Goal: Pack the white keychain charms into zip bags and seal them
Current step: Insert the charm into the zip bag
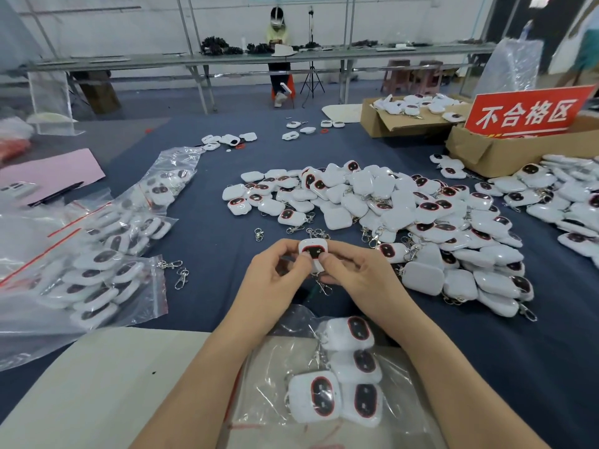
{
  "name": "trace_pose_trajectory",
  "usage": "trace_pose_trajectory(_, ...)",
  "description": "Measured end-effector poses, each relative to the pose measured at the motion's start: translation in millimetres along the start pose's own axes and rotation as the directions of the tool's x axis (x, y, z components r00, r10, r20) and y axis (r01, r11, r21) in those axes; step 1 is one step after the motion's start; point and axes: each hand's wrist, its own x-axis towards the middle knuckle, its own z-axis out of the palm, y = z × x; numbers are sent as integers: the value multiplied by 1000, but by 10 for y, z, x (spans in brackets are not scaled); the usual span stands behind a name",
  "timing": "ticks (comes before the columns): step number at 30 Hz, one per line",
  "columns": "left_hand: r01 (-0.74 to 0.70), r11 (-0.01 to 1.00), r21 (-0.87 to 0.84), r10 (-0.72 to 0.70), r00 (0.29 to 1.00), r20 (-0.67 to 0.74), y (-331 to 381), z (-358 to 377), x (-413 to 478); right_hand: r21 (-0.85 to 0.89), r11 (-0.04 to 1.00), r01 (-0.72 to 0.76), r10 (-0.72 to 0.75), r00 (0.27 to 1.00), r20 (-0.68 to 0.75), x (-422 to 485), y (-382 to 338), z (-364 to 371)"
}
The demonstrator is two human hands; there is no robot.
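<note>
Fingers point(291, 246) of both hands are clamped on one white keychain charm point(313, 251). The left hand point(275, 277) and right hand point(353, 273) pinch it from either side above the middle of the dark blue tabletop point(207, 234). Under the wrists, at the near edge, a clear zip bag point(275, 371) holds four charms. A large loose pile of charms point(405, 215) lies just beyond the hands, spreading toward the right edge. Filled bags point(97, 277) crowd the left edge. Cardboard boxes point(486, 153) and a red sign point(525, 111) stand at the far right corner.

Charm pile point(405, 222) blocks right; left cloth point(207, 234) apparently free.
</note>
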Motion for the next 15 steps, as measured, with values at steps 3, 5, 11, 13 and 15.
trace_pose_trajectory(3,-6,1000,-2,6,1000,-2,28,3,-7,31,1000,0,0,1000,-4,-4,3,5)
trace_pose_trajectory(5,-6,1000,-6,6,1000,-3,43,3,-10,46,999,-1,1,1000,-5,-7,3,4)
trace_pose_trajectory(11,-9,1000,-6,9,1000,-10,61,1,-15,46,999,3,-2,1000,-8,-10,-6,4)
trace_pose_trajectory(13,-16,1000,-11,16,1000,-10,67,8,-20,48,999,2,-2,1000,-9,-10,-14,6)
trace_pose_trajectory(15,-22,1000,-15,22,1000,-5,72,16,-24,51,999,0,1,1000,-19,-11,-19,10)
